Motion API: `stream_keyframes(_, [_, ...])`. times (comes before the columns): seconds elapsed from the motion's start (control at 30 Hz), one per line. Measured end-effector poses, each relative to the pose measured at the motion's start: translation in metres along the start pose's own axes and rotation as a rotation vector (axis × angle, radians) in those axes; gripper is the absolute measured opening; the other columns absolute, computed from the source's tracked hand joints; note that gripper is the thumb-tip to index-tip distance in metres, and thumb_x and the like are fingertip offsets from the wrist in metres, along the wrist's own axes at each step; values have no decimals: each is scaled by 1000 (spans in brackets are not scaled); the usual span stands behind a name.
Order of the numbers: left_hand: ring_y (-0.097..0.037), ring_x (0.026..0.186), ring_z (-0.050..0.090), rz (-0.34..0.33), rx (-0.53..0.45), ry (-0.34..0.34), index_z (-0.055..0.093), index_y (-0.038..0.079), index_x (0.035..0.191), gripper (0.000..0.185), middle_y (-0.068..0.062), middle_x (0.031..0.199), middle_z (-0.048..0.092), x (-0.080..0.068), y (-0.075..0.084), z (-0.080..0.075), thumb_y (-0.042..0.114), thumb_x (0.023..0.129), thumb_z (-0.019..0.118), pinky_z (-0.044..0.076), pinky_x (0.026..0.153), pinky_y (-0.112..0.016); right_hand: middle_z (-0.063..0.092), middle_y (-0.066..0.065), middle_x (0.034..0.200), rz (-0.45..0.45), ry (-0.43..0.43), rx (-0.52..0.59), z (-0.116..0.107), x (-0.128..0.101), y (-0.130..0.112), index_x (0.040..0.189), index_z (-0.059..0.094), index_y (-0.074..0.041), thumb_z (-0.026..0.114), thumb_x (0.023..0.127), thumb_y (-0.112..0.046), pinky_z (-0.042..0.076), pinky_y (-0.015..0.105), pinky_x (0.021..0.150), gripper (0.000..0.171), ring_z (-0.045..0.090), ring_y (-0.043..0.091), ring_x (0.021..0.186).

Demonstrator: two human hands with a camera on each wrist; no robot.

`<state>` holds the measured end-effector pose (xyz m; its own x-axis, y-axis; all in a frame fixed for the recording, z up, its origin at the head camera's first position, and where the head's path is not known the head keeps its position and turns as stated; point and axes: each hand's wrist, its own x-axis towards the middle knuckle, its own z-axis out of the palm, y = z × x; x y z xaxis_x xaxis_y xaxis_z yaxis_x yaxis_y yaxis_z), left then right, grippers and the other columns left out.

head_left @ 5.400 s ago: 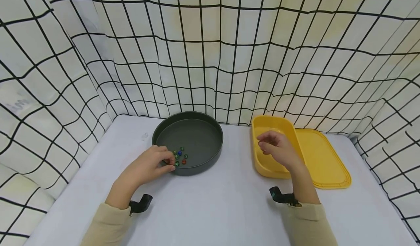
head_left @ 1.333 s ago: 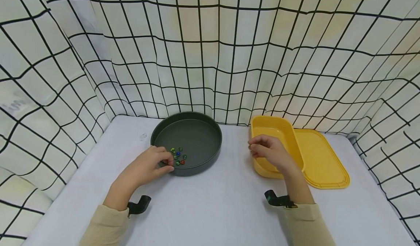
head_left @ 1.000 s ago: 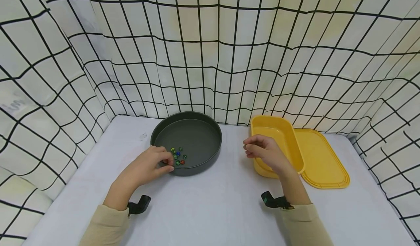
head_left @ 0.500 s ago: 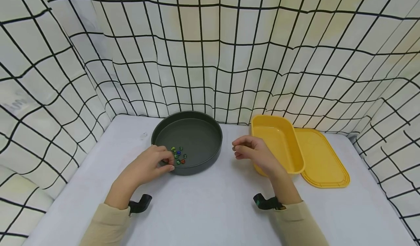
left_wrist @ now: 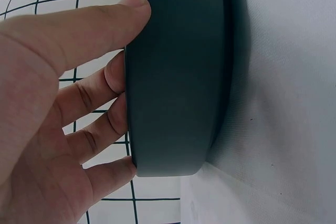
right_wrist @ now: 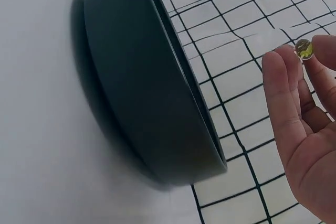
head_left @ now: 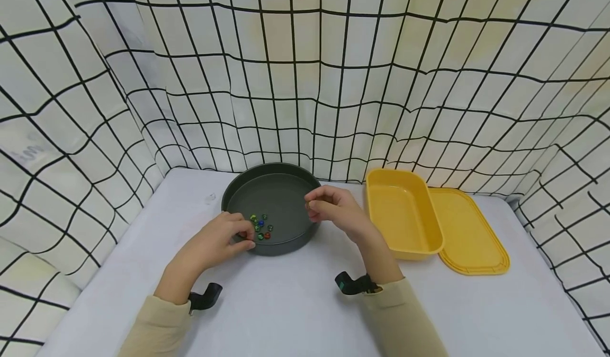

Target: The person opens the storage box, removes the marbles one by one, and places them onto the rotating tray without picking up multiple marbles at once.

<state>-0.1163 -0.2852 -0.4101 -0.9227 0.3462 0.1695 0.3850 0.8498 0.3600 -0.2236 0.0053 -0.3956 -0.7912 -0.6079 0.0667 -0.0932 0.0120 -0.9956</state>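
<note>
A round dark-grey pan [head_left: 290, 198] stands on the table at centre-left. Gripping its near left rim is my left hand [head_left: 212, 246]; the left wrist view shows the thumb [left_wrist: 134, 17] against the outer wall and the other fingers over the rim. Inside the pan, close to that hand, lie several glass marbles [head_left: 261, 223] in green, blue and red. My right hand [head_left: 340, 214] hovers at the pan's right rim. In the right wrist view it pinches a clear marble with a yellow-green swirl [right_wrist: 304, 49] between thumb and fingertips.
A yellow rectangular container [head_left: 402, 208] stands to the right of the pan. Its yellow lid [head_left: 474, 235] lies flat on the white table [head_left: 286, 309] beside it. White walls behind a black net [head_left: 319, 97] close in the back and both sides.
My right hand has moved left from over the yellow container, across the gap, to the pan's right rim, with the marble between its fingers. My left hand has stayed on the pan.
</note>
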Motion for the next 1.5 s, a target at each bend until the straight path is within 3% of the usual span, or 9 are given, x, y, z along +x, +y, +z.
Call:
stream_keyframes(0.17, [-16, 82, 49, 2, 0, -1, 63, 31, 81, 22, 17, 80, 52, 0, 1, 1, 21, 83, 82, 43, 71, -32, 63, 28, 112, 10, 15, 55, 12, 11, 1, 116, 62, 5, 61, 98, -8, 59, 35, 84, 23, 67, 23, 88])
stream_keyframes(0.3, [-15, 83, 50, 8, -8, -9, 64, 30, 82, 20, 16, 82, 53, 1, 2, 2, 21, 84, 82, 44, 72, -31, 66, 20, 107, 28, 24, 82, 17, 13, 7, 114, 63, 4, 61, 97, -7, 59, 35, 84, 20, 67, 22, 87])
stream_keyframes(0.43, [-16, 82, 50, 2, -6, -4, 63, 31, 80, 22, 16, 81, 53, 0, 3, 1, 21, 83, 82, 44, 71, -31, 67, 15, 103, 62, -18, 42, 22, 13, 17, 113, 64, 3, 61, 97, -6, 60, 33, 82, 19, 66, 19, 85])
stream_keyframes(0.57, [-16, 81, 50, 0, -5, 4, 62, 31, 79, 24, 17, 80, 52, -2, 2, -2, 19, 82, 83, 43, 71, -31, 65, 25, 108, 74, -51, 13, 27, 13, 23, 115, 63, 6, 62, 96, -6, 60, 34, 82, 23, 65, 18, 85])
stream_keyframes(0.67, [-16, 81, 50, 3, -4, 3, 63, 32, 79, 24, 17, 80, 52, -2, 1, -2, 20, 82, 83, 43, 71, -31, 63, 28, 111, 82, -38, -4, 30, 13, 25, 116, 63, 7, 63, 96, -6, 59, 33, 83, 24, 65, 18, 86])
stream_keyframes(0.87, [-17, 81, 51, -7, -2, -1, 63, 32, 79, 24, 17, 79, 52, -1, 1, -2, 20, 82, 83, 44, 71, -32, 67, 17, 106, 82, 8, -56, 34, 13, 28, 112, 66, 4, 64, 96, -5, 59, 32, 81, 19, 65, 18, 86])
stream_keyframes(1.0, [-17, 81, 50, -6, -6, -4, 63, 31, 79, 24, 17, 79, 52, -1, 1, -2, 20, 82, 83, 43, 71, -31, 69, 9, 99, 73, 51, -164, 38, 13, 28, 106, 69, -2, 64, 95, -6, 59, 30, 78, 13, 66, 17, 85])
stream_keyframes(1.2, [-16, 81, 50, -1, 0, -3, 63, 31, 80, 22, 17, 80, 52, 0, 0, 0, 21, 83, 83, 43, 71, -31, 69, -2, 89, 30, 110, -466, 47, 11, 24, 101, 72, -11, 64, 92, -11, 54, 27, 66, 12, 62, 14, 76])
stream_keyframes(1.5, [-16, 81, 50, -6, -6, -4, 63, 31, 80, 22, 17, 80, 52, 2, 1, 0, 21, 83, 82, 43, 71, -31, 66, -8, 82, -45, 106, -844, 60, 11, 22, 95, 76, -14, 66, 87, -10, 49, 22, 64, 13, 58, 7, 71])
